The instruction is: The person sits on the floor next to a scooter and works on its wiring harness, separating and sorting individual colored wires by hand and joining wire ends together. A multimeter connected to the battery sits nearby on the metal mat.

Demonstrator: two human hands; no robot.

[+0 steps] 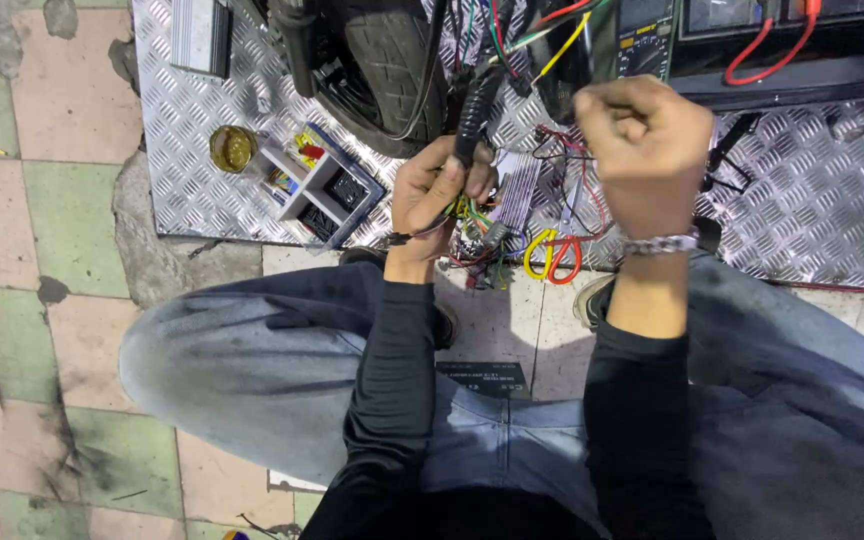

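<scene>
I have my left hand point(439, 190) wrapped around a black corrugated wire loom point(474, 110), fingers closed on it just where a bundle of coloured wires point(472, 225) spills out below. My right hand point(642, 140) is raised beside it and balled into a tight fist; it may be pinching a thin wire, but I cannot tell what, if anything, is inside. A metal watch point(660, 243) sits on that wrist.

The loom runs up toward a black tyre point(392, 60) and more loose red, yellow and green leads on the chequered metal plate point(812, 200). A multimeter point(645, 40) lies ahead, a small sorting tray point(317, 185) and a round tin point(233, 148) to the left.

As I judge it, the wiring work is mid-way: the leads hang loose and unbundled, with yellow and red loops point(550, 255) lying free below.
</scene>
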